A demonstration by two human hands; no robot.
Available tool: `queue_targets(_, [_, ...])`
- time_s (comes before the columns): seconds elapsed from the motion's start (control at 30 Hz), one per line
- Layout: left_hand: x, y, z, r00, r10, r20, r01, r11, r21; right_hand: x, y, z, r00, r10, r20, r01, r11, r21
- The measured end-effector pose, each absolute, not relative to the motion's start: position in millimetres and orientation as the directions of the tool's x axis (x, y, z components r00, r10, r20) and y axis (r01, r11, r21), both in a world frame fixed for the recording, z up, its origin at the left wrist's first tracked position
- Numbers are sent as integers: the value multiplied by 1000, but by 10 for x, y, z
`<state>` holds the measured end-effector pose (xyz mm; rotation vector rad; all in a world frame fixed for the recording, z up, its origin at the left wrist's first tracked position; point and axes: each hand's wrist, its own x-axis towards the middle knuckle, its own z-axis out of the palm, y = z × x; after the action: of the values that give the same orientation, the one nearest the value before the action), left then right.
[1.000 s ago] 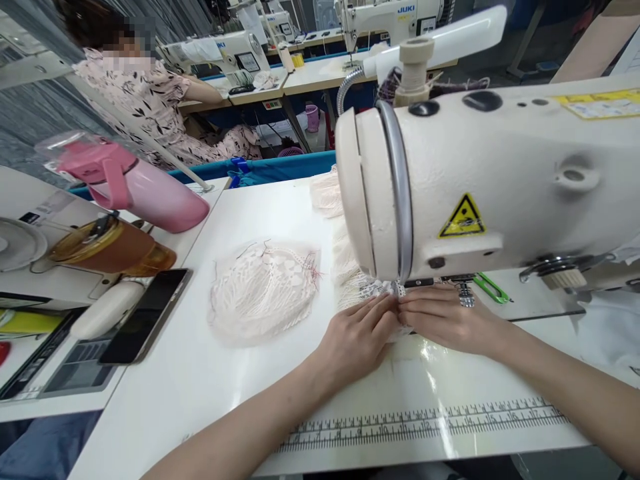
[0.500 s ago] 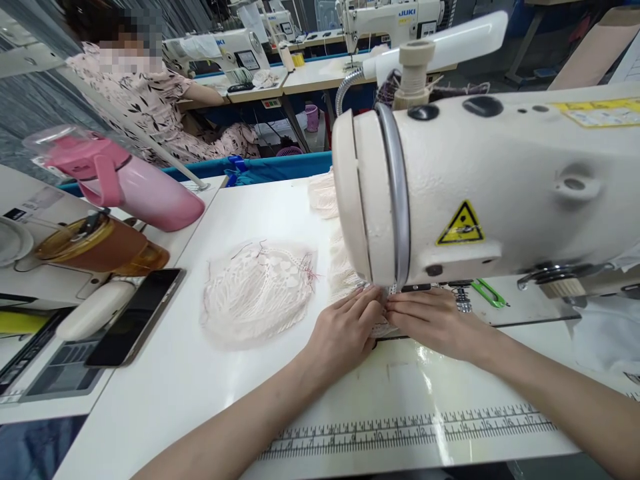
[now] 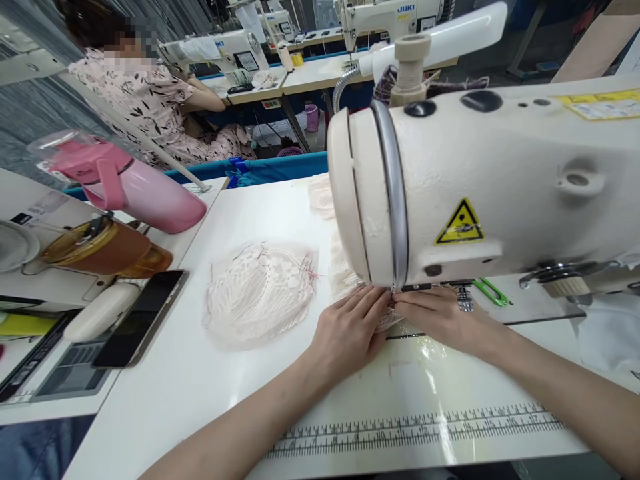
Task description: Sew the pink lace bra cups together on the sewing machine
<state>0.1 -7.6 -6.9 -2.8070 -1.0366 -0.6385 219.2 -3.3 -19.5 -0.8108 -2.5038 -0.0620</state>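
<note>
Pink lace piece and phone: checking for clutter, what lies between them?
In the head view, only bare white table separates the lace piece from the phone.

Cream sewing machine (image 3: 500, 180) wears a yellow-and-black warning triangle (image 3: 460, 223). Pale pink lace piece (image 3: 260, 293) shows red threads. Pink flask (image 3: 135, 190), amber cup (image 3: 100, 248), black phone (image 3: 143, 317), green snips (image 3: 490, 291), white table (image 3: 200, 387).

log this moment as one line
left hand: on lace piece | right hand: on lace piece | place: under sewing machine head | nearby: lace pile
</note>
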Motion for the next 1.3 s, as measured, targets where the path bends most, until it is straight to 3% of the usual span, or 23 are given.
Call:
queue_targets(0.2, [8,-75,-73,688,592,419,631,-773,55,2229,-46,-187,-681,578,450,626,778,-52])
queue_targets(0.33, [16,-67,-72,701,580,416,619,-784,48,2230,-55,-104,-628,643,437,657,740,-146])
queue_targets(0.53, [15,-54,-70,712,582,392,613,-788,56,2206,-40,86,-553,746,372,630,666,-399])
queue_targets(0.83, [10,-36,-113,696,611,378,634,-770,77,2211,-15,10,-517,760,394,613,650,-448])
queue_targets(0.93, [15,-35,-116,720,556,416,588,-807,61,2233,-16,-75,-527,754,392,640,656,-401])
queue_targets(1.03, [13,-39,-96,761,492,422,524,-850,47,2269,-25,-202,-588,710,387,672,695,-254])
queue_targets(1.3, [-17,-25,-74,724,521,452,554,-830,69,2219,-55,-288,-722,560,407,650,750,120])
